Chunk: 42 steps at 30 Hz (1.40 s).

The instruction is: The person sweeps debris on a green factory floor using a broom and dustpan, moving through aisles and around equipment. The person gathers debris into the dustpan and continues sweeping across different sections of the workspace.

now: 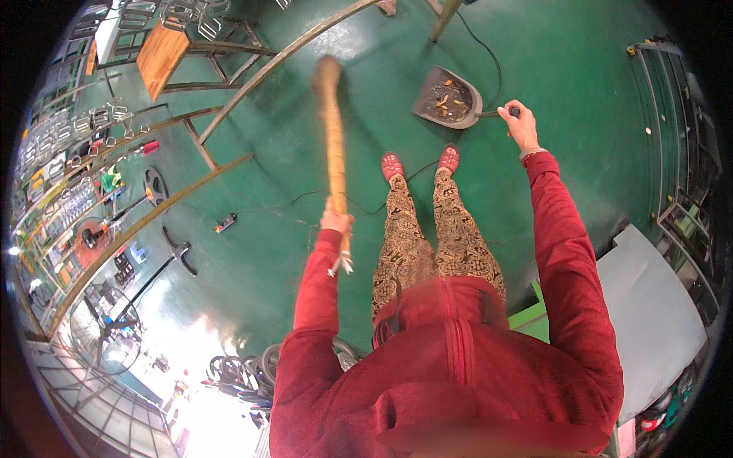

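My left hand (pixel 336 218) is closed round the lower part of a broom (pixel 334 145) with a thick, yellowish handle. Its far end is blurred, and a frayed whitish tie dangles below my fist. Off to the right, my right hand (pixel 521 126) grips the dark handle of a dustpan (pixel 472 93). The grey pan rests on or just above the green floor, ahead and right of my feet; I cannot tell if it touches. Yellow-brown scraps (pixel 450 101) lie inside it.
Metal frames (pixel 282 57) and racks of metal parts fill the left side. A black cable (pixel 496 61) runs behind the dustpan. A power strip (pixel 225 223) lies on the floor at left. Coiled hoses (pixel 244 370) and a grey panel (pixel 649 305) are nearer me.
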Tool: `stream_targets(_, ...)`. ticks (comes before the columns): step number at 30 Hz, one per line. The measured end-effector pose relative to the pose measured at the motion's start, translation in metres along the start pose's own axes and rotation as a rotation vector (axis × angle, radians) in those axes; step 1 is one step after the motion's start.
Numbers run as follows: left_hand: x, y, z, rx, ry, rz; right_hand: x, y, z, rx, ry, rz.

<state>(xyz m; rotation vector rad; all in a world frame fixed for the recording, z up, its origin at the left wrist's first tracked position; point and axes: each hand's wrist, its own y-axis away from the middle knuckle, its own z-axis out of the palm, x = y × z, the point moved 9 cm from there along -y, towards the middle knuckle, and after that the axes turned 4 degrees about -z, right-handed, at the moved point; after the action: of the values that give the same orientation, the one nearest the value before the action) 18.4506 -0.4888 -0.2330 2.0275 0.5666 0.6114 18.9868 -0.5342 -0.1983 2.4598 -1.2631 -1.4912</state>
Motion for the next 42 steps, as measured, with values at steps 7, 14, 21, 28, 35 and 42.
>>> stream_targets(7,0.017,0.103,0.13,-0.448,0.274,-0.075,0.01,-0.02,-0.008,-0.029,0.065,-0.009)
stream_targets(14,0.011,0.194,0.06,-0.55,0.206,-0.014,0.019,-0.027,-0.024,-0.094,0.034,0.019)
stream_targets(21,-0.069,0.218,0.035,-0.228,0.498,-0.196,0.028,-0.037,-0.076,-0.071,-0.053,0.028)
stream_targets(28,-0.063,0.085,0.06,-0.206,0.733,-0.213,0.028,-0.057,-0.086,-0.062,0.015,-0.03)
stream_targets(35,0.018,0.074,0.138,-0.201,0.133,-0.152,0.033,-0.088,-0.072,-0.086,0.085,-0.004)
stream_targets(42,0.101,0.14,0.14,-0.696,0.155,-0.055,0.053,-0.092,-0.06,-0.041,0.147,0.095)
